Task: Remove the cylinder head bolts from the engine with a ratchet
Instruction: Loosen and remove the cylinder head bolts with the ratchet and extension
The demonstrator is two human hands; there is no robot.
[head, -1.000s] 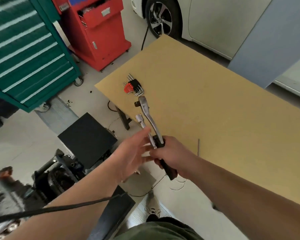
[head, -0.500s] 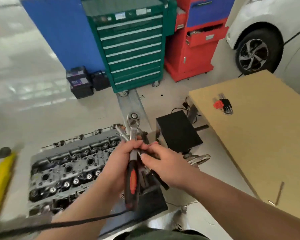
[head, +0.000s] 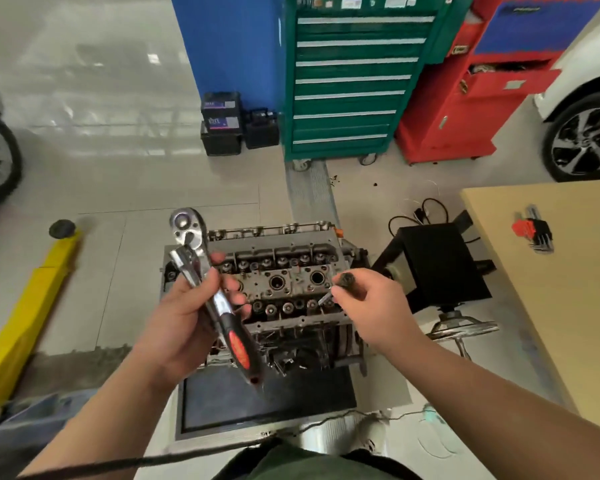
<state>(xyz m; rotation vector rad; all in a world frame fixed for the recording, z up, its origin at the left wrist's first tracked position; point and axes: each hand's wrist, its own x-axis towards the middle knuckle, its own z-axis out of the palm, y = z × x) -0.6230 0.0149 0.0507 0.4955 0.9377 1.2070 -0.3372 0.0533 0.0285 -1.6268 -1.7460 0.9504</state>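
the left hand (head: 187,317) is gripping two ratchets together, fingers curled round their shanks above the engine (head: 284,282). the larger ratchet (head: 212,289) is running diagonally, its round head pointing up and away to the left, its black-and-orange handle pointing down toward the person. the right hand (head: 371,306) is pinching a small dark tool (head: 343,284) over the engine's right end.

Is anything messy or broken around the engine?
Nothing looks broken. The red cabinet has a drawer hanging open, and loose cables lie tangled on the floor beside the black box. The engine sits level.
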